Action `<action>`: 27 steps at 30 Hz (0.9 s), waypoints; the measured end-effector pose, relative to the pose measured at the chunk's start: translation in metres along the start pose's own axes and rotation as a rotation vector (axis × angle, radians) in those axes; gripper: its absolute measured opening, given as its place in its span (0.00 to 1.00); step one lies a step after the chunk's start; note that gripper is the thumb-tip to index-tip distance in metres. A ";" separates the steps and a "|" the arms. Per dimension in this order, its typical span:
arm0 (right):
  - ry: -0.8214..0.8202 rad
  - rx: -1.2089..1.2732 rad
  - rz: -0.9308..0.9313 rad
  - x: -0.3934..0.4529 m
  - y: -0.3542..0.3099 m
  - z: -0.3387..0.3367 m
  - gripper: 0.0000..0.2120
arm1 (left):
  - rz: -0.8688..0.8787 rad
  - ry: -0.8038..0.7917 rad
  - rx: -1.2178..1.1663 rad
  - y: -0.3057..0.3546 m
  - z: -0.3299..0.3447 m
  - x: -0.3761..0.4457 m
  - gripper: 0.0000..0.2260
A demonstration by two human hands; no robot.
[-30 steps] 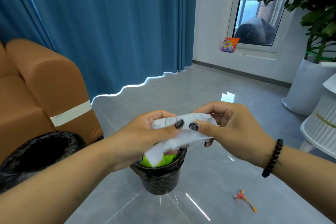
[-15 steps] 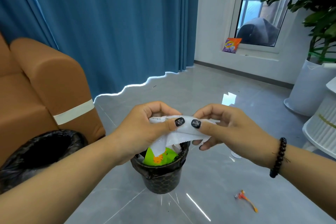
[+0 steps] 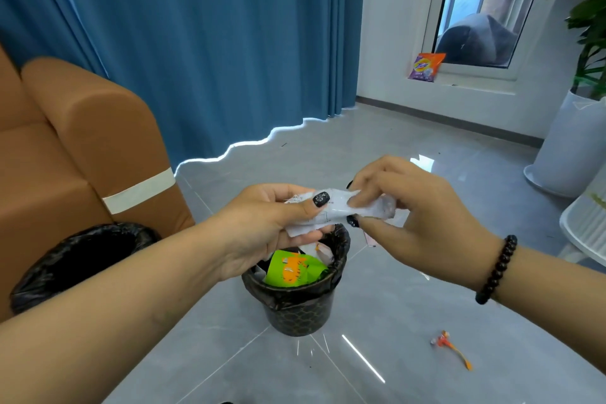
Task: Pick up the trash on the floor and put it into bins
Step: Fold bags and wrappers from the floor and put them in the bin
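A crumpled white wrapper (image 3: pixel 337 208) hangs just above a small black bin (image 3: pixel 296 302) lined with a black bag. My left hand (image 3: pixel 262 229) pinches the wrapper's left end, thumb on top. My right hand (image 3: pixel 413 213) holds its right end with curled fingers. Inside the bin lies a green and orange packet (image 3: pixel 292 269) beside some pale trash. A second, larger bin with a black bag (image 3: pixel 82 259) stands at the left by the sofa. A small orange piece of trash (image 3: pixel 451 348) lies on the floor at the lower right.
A brown sofa (image 3: pixel 75 154) fills the left side, with blue curtains (image 3: pixel 203 43) behind it. A white planter (image 3: pixel 570 147) and a white ribbed object (image 3: pixel 587 226) stand at the right. An orange and purple bag (image 3: pixel 426 67) leans on the window sill. Grey tiled floor lies around the small bin.
Both hands have bunched the wrapper into a tighter roll; my right hand's fingers have curled further round its end. The green packet in the bin shows more.
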State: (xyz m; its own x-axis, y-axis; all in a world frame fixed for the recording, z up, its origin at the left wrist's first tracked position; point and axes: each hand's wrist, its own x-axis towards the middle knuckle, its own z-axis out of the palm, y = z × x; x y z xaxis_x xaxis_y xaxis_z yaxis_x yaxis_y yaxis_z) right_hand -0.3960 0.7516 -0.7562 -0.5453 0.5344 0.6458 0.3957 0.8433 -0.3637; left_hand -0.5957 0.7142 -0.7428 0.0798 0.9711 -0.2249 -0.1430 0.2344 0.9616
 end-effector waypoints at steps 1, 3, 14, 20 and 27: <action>-0.006 0.091 0.114 0.002 0.000 0.001 0.07 | 0.029 0.023 0.007 0.001 -0.003 0.003 0.12; -0.060 0.422 0.400 0.009 -0.002 0.004 0.11 | 0.092 0.066 0.035 0.002 -0.009 0.011 0.10; 0.037 1.242 1.020 0.049 0.029 0.059 0.04 | 0.222 0.143 0.027 -0.015 -0.038 0.073 0.10; 0.112 1.044 1.062 0.057 0.079 0.115 0.04 | 0.156 0.220 0.004 -0.060 -0.064 0.128 0.11; -0.024 0.719 0.983 0.054 0.129 0.188 0.09 | 0.166 0.487 0.195 -0.137 -0.122 0.158 0.16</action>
State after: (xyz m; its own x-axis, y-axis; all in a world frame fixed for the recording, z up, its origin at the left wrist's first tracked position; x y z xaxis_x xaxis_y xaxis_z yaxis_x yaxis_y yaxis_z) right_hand -0.5134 0.9005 -0.8944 -0.2601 0.9577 -0.1235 0.1522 -0.0857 -0.9846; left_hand -0.6837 0.8410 -0.9295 -0.4007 0.9135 -0.0703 0.0742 0.1088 0.9913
